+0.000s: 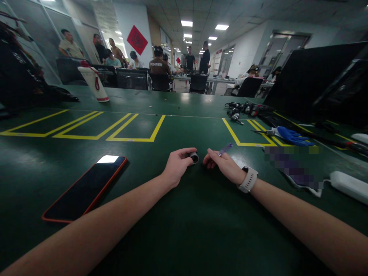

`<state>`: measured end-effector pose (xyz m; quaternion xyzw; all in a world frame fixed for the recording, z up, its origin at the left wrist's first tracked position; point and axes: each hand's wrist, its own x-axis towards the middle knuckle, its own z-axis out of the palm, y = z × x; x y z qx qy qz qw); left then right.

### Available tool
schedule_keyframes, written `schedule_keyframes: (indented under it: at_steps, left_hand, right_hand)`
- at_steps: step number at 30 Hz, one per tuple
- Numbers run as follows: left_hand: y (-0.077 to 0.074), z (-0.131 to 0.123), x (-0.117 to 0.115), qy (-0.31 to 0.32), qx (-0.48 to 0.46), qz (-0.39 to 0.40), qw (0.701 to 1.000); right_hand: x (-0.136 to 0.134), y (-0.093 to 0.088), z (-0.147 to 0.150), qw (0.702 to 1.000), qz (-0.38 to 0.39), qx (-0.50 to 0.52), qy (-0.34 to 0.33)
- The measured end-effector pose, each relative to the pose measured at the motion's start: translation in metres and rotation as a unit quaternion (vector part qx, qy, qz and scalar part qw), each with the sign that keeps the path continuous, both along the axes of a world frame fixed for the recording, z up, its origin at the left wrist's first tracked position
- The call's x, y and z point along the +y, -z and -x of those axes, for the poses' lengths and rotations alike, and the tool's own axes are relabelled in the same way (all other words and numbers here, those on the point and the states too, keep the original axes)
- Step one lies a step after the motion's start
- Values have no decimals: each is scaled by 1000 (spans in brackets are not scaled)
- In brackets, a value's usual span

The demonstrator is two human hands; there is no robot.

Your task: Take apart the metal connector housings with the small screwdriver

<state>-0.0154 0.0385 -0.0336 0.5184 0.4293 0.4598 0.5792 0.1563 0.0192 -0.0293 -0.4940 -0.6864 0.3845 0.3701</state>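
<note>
Near the middle of the green table [184, 230], my left hand [177, 165] holds a small grey ring-like piece [194, 157] between thumb and fingers, its dark opening turned to the right. A short gap to the right is my right hand [220, 163], with a pale watch band on its wrist. That hand is closed on a thin purple pen [225, 149], whose upper end sticks out above the fingers; its lower end is hidden. The two hands are apart.
A phone [86, 188] with an orange edge lies at left. A white cup [94, 82] stands far left. Tools [235, 114], a blue glove [291, 136], a blurred-out object [296, 168] and a white power strip [349, 186] lie at right. People are in the background.
</note>
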Motion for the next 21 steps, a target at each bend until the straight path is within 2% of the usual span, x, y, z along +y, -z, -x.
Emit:
schedule_keyframes:
  at_steps: [12, 21]
  left_hand:
    - [-1, 2, 0, 10, 21, -1, 1000]
    - [-1, -2, -1, -8, -8, 10, 1000]
  right_hand:
    - [-1, -2, -4, 991, 71, 110, 6]
    - [1, 1, 0, 997, 41, 53, 30]
